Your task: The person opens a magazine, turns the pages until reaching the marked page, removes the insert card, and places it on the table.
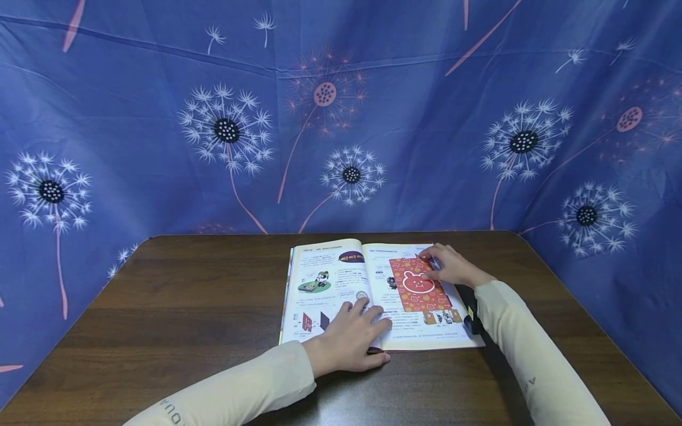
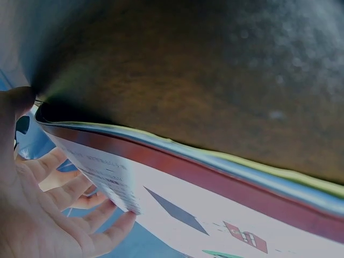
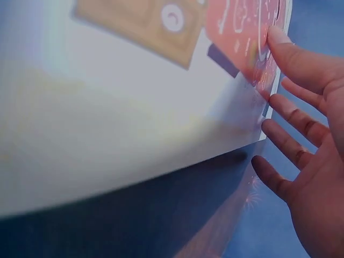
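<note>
An open book [image 1: 405,340] with printed pages lies on the table. My left hand [image 1: 351,337] rests on it near the centre fold, fingers spread over the pages. In the left wrist view its thumb [image 2: 21,100] is at the book's lower edge by the spine. A red patterned card [image 1: 415,299] with a white-outlined bear face lies tilted on the right page. My right hand [image 1: 453,265] pinches the card near its upper right corner. The right wrist view shows the thumb [image 3: 301,59] on the card's face, the other fingers beyond the page edge.
The brown wooden table [image 1: 186,296] extends on both sides of the book. A blue cloth [image 1: 405,118] with dandelion prints hangs behind it. A dark object with a yellow spot [image 1: 471,313] shows at the book's right edge, beside the right sleeve [image 1: 511,325].
</note>
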`<state>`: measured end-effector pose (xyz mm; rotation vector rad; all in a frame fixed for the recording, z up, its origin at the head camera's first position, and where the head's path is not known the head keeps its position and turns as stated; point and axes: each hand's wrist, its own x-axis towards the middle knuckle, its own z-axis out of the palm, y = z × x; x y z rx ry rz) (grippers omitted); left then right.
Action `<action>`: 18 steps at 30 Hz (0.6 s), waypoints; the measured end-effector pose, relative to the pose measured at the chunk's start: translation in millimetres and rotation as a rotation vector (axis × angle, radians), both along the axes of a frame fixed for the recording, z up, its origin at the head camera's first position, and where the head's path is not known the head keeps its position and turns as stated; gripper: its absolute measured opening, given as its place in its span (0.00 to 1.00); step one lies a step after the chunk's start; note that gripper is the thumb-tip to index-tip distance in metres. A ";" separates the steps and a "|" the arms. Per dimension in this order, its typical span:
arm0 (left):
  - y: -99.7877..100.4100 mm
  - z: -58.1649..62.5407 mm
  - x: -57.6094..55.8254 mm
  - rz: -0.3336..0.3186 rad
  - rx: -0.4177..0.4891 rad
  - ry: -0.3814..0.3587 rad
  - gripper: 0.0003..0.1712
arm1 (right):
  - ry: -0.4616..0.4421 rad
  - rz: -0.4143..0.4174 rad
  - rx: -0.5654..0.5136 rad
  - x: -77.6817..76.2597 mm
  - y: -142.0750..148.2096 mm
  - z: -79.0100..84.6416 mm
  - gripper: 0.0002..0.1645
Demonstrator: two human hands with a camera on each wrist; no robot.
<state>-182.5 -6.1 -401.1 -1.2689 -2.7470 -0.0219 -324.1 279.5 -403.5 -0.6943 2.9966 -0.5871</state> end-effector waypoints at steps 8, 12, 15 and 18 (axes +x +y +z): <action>0.2 -0.1 0.0 0.001 -0.001 0.011 0.33 | -0.006 0.006 -0.009 -4.6 0.2 -0.6 0.31; 0.8 -0.1 0.3 0.006 -0.003 0.010 0.33 | -0.045 -0.021 -0.018 -6.4 -2.5 -0.2 0.31; 1.0 -0.4 0.5 0.007 -0.003 0.009 0.33 | -0.089 -0.055 -0.012 -6.3 -5.5 2.3 0.32; 1.1 -0.8 0.6 0.005 0.000 0.014 0.32 | -0.133 -0.085 -0.007 -4.9 -8.1 6.3 0.32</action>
